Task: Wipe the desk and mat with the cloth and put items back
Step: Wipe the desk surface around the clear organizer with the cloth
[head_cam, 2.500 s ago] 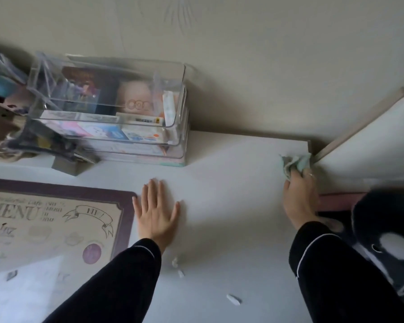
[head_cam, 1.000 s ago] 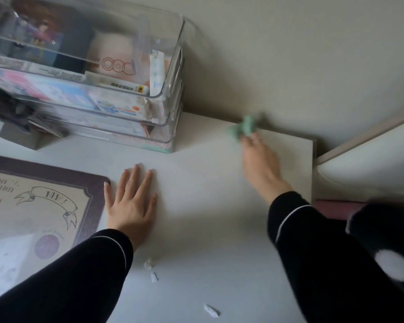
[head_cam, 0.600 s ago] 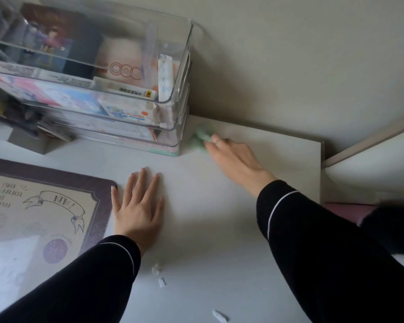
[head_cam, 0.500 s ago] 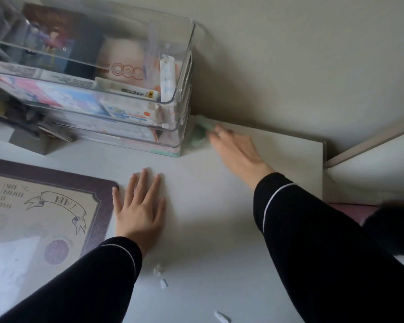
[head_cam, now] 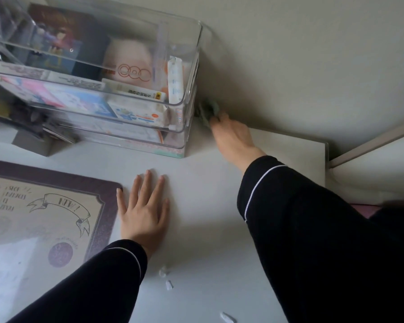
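Head view, all places given from the clear box (head_cam: 191,66).

1. Clear box: a see-through plastic bin stacked on more of its kind at the back of the white desk (head_cam: 208,231), filled with cartons and packets.
2. Cloth (head_cam: 207,110): small, pale green and crumpled into a wad. It is wedged at the right rear corner of the clear box, touching its side where the desk meets the wall (head_cam: 313,54). Motion blur softens its folds, and part of it lies in the box's shadow.
3. Right hand (head_cam: 234,139): stretched out just right of the clear box, back upward. Its fingertips are buried in the cloth and grip it against the desk. Blur hides how far the fingers curl.
4. Left hand (head_cam: 144,214): in front of the clear box, lying flat on the desk, palm down, fingers straight and slightly spread. It holds nothing.
5. Mat (head_cam: 56,220): in front of and left of the clear box, cream with a dark purple border, a printed ribbon banner and a round purple stamp. Its right edge lies just beside the left hand's little finger.
6. Scraps (head_cam: 169,284): a few small white bits on the desk, well in front of the clear box, near the left wrist.
7. Sleeves (head_cam: 313,241): dark with thin white piping at both cuffs.
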Tool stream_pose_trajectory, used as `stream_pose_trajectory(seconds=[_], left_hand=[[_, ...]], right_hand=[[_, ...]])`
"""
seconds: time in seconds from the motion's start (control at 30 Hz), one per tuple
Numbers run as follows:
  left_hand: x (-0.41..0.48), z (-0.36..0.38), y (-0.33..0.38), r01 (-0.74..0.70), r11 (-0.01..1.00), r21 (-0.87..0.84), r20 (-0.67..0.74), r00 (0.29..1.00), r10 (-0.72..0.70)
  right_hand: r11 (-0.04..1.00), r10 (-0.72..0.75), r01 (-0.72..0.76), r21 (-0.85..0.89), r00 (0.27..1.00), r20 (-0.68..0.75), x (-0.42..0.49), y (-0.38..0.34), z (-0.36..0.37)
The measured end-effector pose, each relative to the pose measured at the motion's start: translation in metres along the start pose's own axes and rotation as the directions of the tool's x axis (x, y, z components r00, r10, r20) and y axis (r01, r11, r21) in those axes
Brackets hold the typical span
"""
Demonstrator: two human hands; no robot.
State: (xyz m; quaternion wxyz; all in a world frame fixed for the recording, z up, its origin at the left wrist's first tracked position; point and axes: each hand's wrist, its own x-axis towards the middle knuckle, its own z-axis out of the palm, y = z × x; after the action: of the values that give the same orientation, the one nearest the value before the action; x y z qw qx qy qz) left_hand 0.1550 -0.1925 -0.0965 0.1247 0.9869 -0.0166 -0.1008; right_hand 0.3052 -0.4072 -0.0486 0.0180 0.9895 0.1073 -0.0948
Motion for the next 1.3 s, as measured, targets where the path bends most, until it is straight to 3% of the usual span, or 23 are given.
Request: stream_pose_trajectory(seconds=[0.1, 0.17, 0.27, 0.33, 0.37, 0.43, 0.53, 0.6, 0.67, 0.73, 0.8, 0.83, 0.9, 0.97, 1.0, 1.03, 1.07, 1.1, 1.13, 1.17, 1.2, 1.23, 1.3], left_hand=[[0.000, 0.002, -0.001, 0.004, 1.000, -0.004, -0.012, 1.000, -0.004], [0.001, 0.002, -0.001, 0.002, 1.000, 0.001, -0.011, 1.000, -0.002], [0.001, 0.002, -0.001, -0.007, 1.000, -0.003, -0.016, 1.000, 0.007], [0.001, 0.002, -0.001, -0.004, 1.000, 0.000, -0.014, 1.000, 0.004], [0.001, 0.002, -0.001, -0.004, 1.000, 0.003, -0.014, 1.000, 0.004], [0.001, 0.002, -0.001, -0.003, 1.000, 0.001, -0.013, 1.000, 0.003], [0.001, 0.001, 0.000, -0.002, 1.000, 0.012, -0.014, 1.000, 0.002], [0.000, 0.001, 0.000, -0.002, 1.000, 0.011, -0.006, 1.000, 0.002], [0.000, 0.002, -0.001, -0.002, 1.000, 0.005, -0.007, 1.000, 0.002], [0.000, 0.002, -0.002, -0.001, 1.000, -0.006, -0.008, 1.000, 0.001], [0.000, 0.003, -0.002, 0.001, 1.000, -0.012, -0.007, 1.000, -0.002], [0.001, 0.003, -0.002, 0.001, 1.000, -0.014, -0.006, 1.000, -0.001], [0.001, 0.004, -0.003, -0.002, 1.000, -0.018, -0.008, 1.000, 0.002], [0.001, 0.004, -0.004, -0.015, 1.000, -0.005, -0.005, 1.000, 0.015], [0.001, 0.005, -0.005, -0.017, 1.000, 0.002, -0.005, 1.000, 0.017], [0.002, 0.006, -0.005, -0.014, 1.000, -0.003, -0.008, 1.000, 0.014], [0.001, 0.006, -0.005, -0.011, 1.000, -0.015, -0.012, 1.000, 0.011], [0.002, 0.006, -0.004, -0.008, 1.000, -0.023, -0.017, 1.000, 0.008], [0.002, 0.006, -0.004, -0.007, 1.000, -0.024, -0.021, 1.000, 0.006], [0.002, 0.006, -0.004, -0.007, 1.000, -0.026, -0.022, 1.000, 0.006], [0.002, 0.006, -0.004, -0.009, 1.000, -0.029, -0.022, 1.000, 0.009], [0.001, 0.006, -0.004, -0.011, 0.999, -0.033, -0.021, 1.000, 0.011], [0.002, 0.006, -0.005, -0.009, 0.999, -0.035, -0.027, 1.000, 0.008]], right_hand=[[0.917, -0.394, 0.399, -0.025, 0.913, 0.107, -0.023, -0.016, 0.009], [0.875, -0.463, 0.474, -0.092, 0.878, 0.124, -0.023, -0.004, 0.007], [0.967, -0.173, 0.172, -0.190, 0.985, 0.011, -0.002, 0.028, 0.004], [0.988, 0.009, -0.014, -0.153, 0.999, -0.032, 0.001, 0.033, 0.003], [0.992, -0.035, 0.031, -0.121, 0.999, -0.035, -0.001, 0.025, 0.005], [0.951, -0.285, 0.284, -0.125, 0.959, 0.014, -0.021, -0.001, 0.013], [0.752, -0.653, 0.648, -0.121, 0.757, -0.006, -0.057, -0.020, 0.024], [0.669, -0.729, 0.698, -0.255, 0.684, -0.042, -0.053, -0.009, 0.017], [0.804, -0.566, 0.541, -0.247, 0.823, -0.041, -0.036, 0.010, 0.009], [0.980, -0.165, 0.156, -0.120, 0.984, -0.063, -0.017, 0.024, 0.006], [0.999, -0.005, 0.000, -0.047, 0.993, -0.114, -0.016, 0.014, 0.013], [0.998, -0.054, 0.057, 0.019, 0.993, -0.105, -0.023, 0.000, 0.017], [0.922, -0.369, 0.375, 0.099, 0.926, -0.078, -0.053, -0.027, 0.027], [0.716, -0.696, 0.698, 0.012, 0.714, -0.076, -0.085, -0.043, 0.033], [0.620, -0.785, 0.779, -0.097, 0.615, -0.074, -0.088, -0.035, 0.036], [0.605, -0.796, 0.784, -0.141, 0.598, -0.091, -0.083, -0.025, 0.034], [0.671, -0.742, 0.728, -0.143, 0.657, -0.132, -0.075, -0.011, 0.032], [0.796, -0.604, 0.598, -0.095, 0.772, -0.198, -0.062, 0.007, 0.029], [0.933, -0.347, 0.361, 0.011, 0.905, -0.248, -0.046, 0.026, 0.025], [0.989, -0.040, 0.072, 0.127, 0.970, -0.238, -0.034, 0.045, 0.023], [0.968, 0.205, -0.173, 0.180, 0.962, -0.182, -0.028, 0.057, 0.020], [0.940, 0.325, -0.295, 0.173, 0.928, -0.182, -0.026, 0.065, 0.025], [0.967, 0.243, -0.221, 0.125, 0.947, -0.209, -0.035, 0.047, 0.031]])
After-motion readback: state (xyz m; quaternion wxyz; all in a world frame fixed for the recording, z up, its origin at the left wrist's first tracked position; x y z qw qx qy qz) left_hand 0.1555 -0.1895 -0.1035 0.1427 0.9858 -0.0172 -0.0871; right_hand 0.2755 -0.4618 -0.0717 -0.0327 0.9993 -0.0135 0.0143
